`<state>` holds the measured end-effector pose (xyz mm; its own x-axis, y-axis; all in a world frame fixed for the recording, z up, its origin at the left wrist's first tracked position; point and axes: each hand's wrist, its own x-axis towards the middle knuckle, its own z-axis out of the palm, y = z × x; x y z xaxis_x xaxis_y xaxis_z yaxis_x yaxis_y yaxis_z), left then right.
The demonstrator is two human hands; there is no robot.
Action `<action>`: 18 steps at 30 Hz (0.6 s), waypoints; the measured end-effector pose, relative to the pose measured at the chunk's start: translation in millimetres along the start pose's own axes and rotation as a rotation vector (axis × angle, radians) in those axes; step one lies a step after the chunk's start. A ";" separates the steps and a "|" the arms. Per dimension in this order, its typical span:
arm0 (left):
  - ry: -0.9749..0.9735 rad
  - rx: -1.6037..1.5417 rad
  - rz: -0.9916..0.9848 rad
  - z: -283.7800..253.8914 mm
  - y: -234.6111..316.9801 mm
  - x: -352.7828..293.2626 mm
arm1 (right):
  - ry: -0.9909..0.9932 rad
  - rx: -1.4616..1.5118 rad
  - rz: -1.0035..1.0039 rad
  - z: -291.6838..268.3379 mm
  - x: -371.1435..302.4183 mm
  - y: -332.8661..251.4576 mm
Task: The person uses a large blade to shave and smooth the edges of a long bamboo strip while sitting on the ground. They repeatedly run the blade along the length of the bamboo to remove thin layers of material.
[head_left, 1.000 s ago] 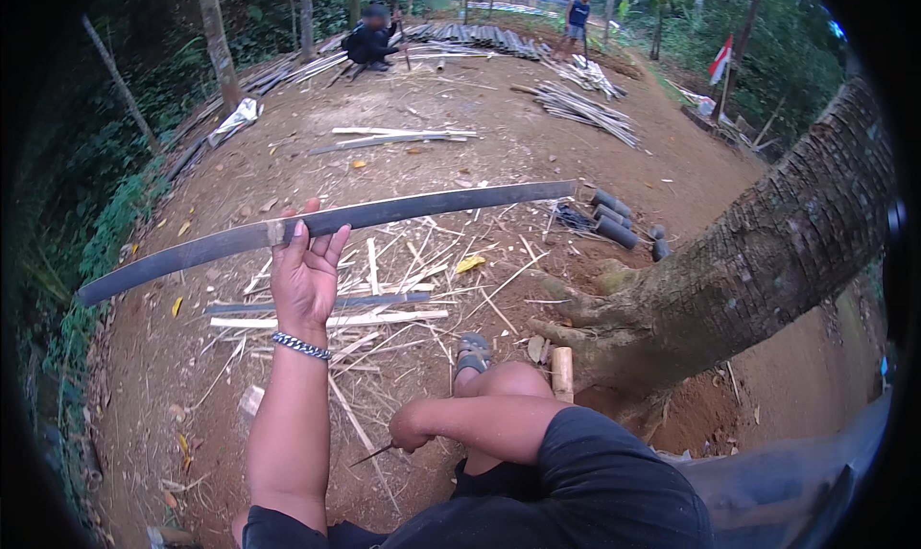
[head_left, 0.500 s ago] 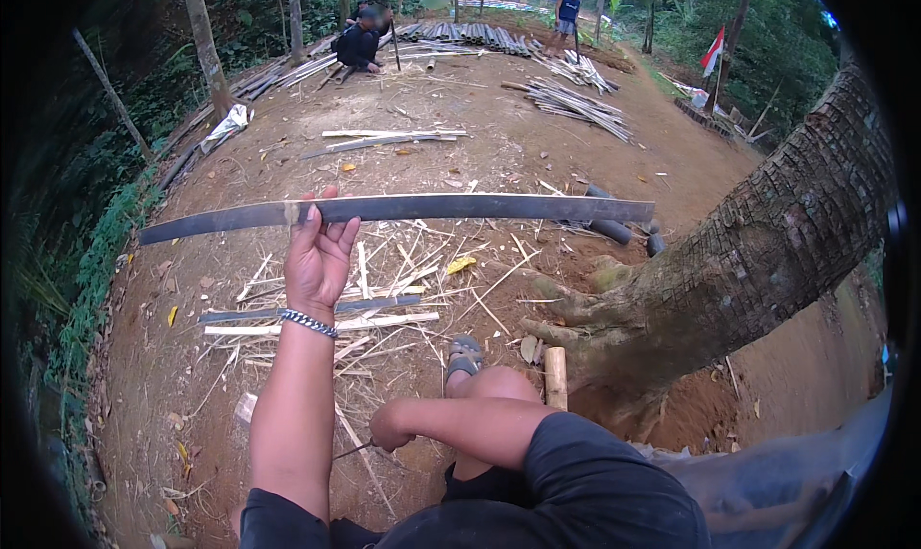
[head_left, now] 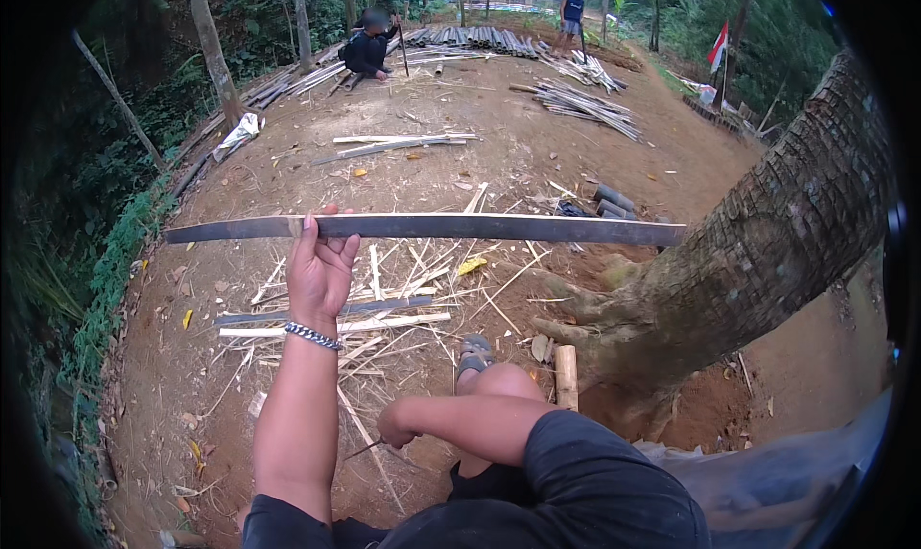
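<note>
A long split bamboo strip (head_left: 499, 227), dark on its outer face and pale along its upper edge, lies nearly level across my view. My left hand (head_left: 322, 266) grips it left of its middle, near a lighter node, thumb on the near face and fingers behind. Lower down, close to my knee, my right hand (head_left: 398, 426) is closed round a thin tool (head_left: 363, 448). The tool looks like a narrow blade seen edge-on; its handle is hidden in my fist. Under the strip, bamboo slivers and shavings (head_left: 384, 343) litter the ground, with another dark strip (head_left: 384, 305) among them.
A leaning tree trunk (head_left: 739, 252) with spreading roots stands at my right, a short bamboo log (head_left: 566, 376) beside it. Dark bamboo tubes (head_left: 612, 204) lie beyond the strip. Farther off are bamboo piles (head_left: 585, 108), a crouching person (head_left: 369, 48) and a standing person (head_left: 572, 17).
The bamboo strip and my left hand sit slightly farther right and the strip a little lower in view. The whole scene has shifted slightly right. My right hand keeps its grip on the thin tool.
</note>
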<state>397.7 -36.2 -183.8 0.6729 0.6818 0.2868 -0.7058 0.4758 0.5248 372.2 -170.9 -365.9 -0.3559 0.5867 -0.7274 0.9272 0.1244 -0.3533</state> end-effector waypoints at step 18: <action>0.111 0.042 0.067 -15.6 21.8 10.0 | -0.016 -0.057 -0.002 -4.4 -11.6 0.2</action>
<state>385.6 -10.3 -182.0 0.5946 0.7696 0.2329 -0.7366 0.4053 0.5414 377.0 -174.3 -355.0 -0.3592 0.5736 -0.7362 0.9315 0.1715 -0.3208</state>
